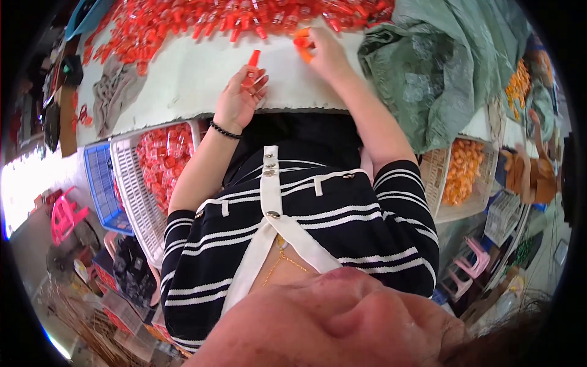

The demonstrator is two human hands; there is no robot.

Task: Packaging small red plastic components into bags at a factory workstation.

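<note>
Red plastic pieces [202,21] lay heaped along the far edge of the white table [183,79], at 12 o'clock from the person's chest. Left hand [239,98] was curled about a small red-capped tube [251,68], fingers closed on its lower part, the cap standing up clear of the fingertips. Right hand [323,52], at 1 o'clock, pinched an orange cap [303,44] at the heap's near edge; fingers bent and closed on it. A black bead bracelet [225,130] sat on the left wrist. A grey cloth [113,92] lay crumpled on the table at 10 o'clock. A white slatted basket [131,189] below the table edge at 9 o'clock held more red pieces, with a blue crate [101,183] just beside it. A green sack [440,73] slumped over the table's right end at 2 o'clock, crowding the right forearm. Another white basket [437,177] at 3 o'clock held orange pieces [461,168]. Pink stools stood at 8 [64,217] and 4 o'clock.
</note>
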